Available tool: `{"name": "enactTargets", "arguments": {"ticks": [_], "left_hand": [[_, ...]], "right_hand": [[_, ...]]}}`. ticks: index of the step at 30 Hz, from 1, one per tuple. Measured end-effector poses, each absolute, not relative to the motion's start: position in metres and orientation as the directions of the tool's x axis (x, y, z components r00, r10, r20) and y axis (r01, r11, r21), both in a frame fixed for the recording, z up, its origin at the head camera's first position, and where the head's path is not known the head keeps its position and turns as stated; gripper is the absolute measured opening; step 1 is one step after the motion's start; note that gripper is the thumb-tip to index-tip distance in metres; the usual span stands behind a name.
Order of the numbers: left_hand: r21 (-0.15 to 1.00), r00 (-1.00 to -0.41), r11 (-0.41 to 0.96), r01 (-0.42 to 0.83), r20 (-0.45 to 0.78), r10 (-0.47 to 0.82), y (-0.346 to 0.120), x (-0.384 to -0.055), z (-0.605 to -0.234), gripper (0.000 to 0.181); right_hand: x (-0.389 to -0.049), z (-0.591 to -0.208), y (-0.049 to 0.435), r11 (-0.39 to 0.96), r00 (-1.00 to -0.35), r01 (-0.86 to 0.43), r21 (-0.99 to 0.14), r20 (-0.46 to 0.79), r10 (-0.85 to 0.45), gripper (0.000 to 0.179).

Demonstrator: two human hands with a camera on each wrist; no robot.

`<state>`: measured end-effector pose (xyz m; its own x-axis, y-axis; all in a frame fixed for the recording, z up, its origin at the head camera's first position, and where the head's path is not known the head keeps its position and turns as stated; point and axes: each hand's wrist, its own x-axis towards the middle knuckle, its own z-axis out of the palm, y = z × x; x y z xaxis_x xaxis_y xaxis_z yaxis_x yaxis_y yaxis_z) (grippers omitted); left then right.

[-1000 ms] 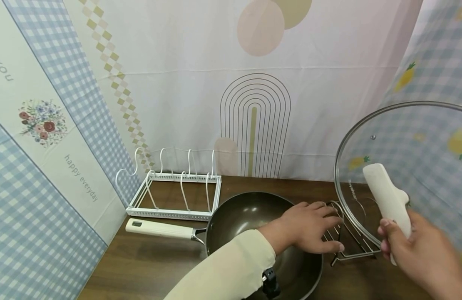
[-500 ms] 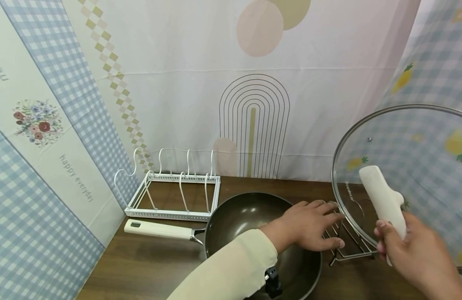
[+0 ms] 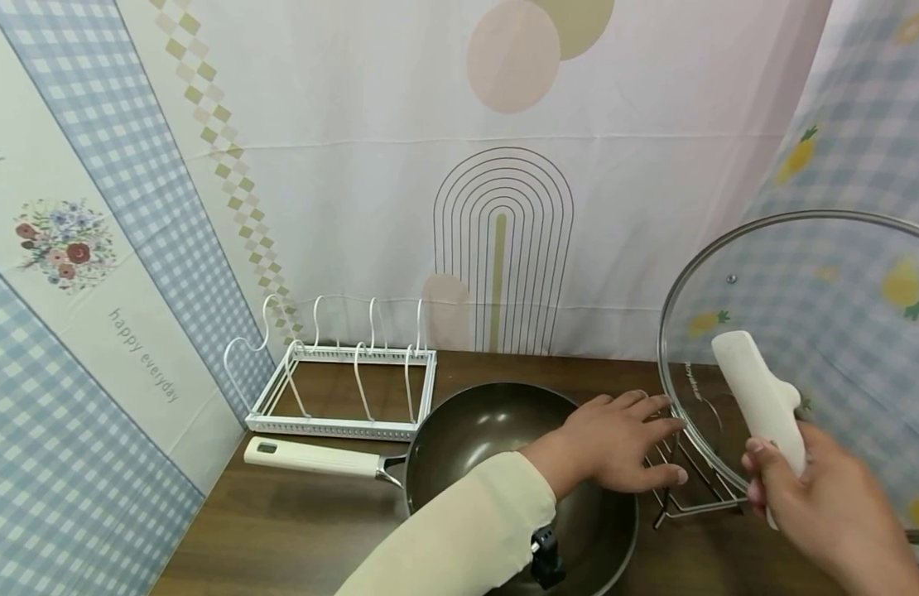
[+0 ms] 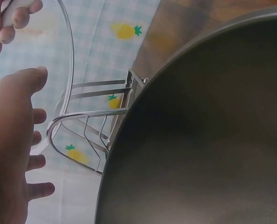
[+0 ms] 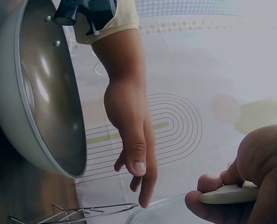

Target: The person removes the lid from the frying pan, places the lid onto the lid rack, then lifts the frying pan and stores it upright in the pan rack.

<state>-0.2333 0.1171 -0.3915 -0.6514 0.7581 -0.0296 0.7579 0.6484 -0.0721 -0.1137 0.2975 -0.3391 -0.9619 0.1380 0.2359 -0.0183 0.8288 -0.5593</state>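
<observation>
My right hand (image 3: 839, 497) grips the cream handle (image 3: 757, 397) of a large glass lid (image 3: 825, 273) with a metal rim. The lid stands on edge, tilted, at a dark wire rack (image 3: 698, 497) on the right. My left hand (image 3: 616, 443) reaches across a dark wok (image 3: 497, 422), palm down with fingers spread. Its fingertips are at the rack and the lid's rim; I cannot tell whether they touch. In the left wrist view the rack's wire loop (image 4: 87, 114) shows beside the lid's edge. The left forearm covers part of the wok.
The wok's cream handle (image 3: 314, 458) points left across the brown wooden table (image 3: 295, 530). Behind it stands a white rack (image 3: 340, 426) with several upright hooks. Patterned cloth (image 3: 355, 182) hangs along the back and both sides.
The lid and my right hand have come down very slightly. My left hand stays in nearly the same place over the wok's right side. The head view has shifted a little.
</observation>
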Motion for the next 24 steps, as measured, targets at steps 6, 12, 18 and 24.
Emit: {"name": "enactTargets", "arguments": {"ticks": [6,12,18,24], "left_hand": [[-0.081,-0.658,0.654,0.753,-0.037,0.753,0.1196,-0.2345,-0.3907,0.068],[-0.08,-0.66,0.656,0.75,-0.047,0.749,0.12,-0.2346,-0.3899,0.067],[-0.066,-0.664,0.661,0.748,-0.06,0.745,0.1204,-0.2341,-0.3879,0.066],[-0.044,-0.669,0.668,0.743,-0.072,0.74,0.1198,-0.2322,-0.3861,0.065]], "right_hand": [[-0.1143,-0.3408,0.2974,0.832,-0.965,-0.007,-0.555,0.223,0.141,0.036],[-0.1152,-0.3416,0.2968,0.835,-0.961,-0.019,-0.55,0.239,0.135,0.033],[-0.1146,-0.3411,0.2965,0.834,-0.964,-0.015,-0.552,0.228,0.134,0.034],[-0.1128,-0.3397,0.2973,0.839,-0.966,0.0,-0.544,0.218,0.141,0.036]]}}
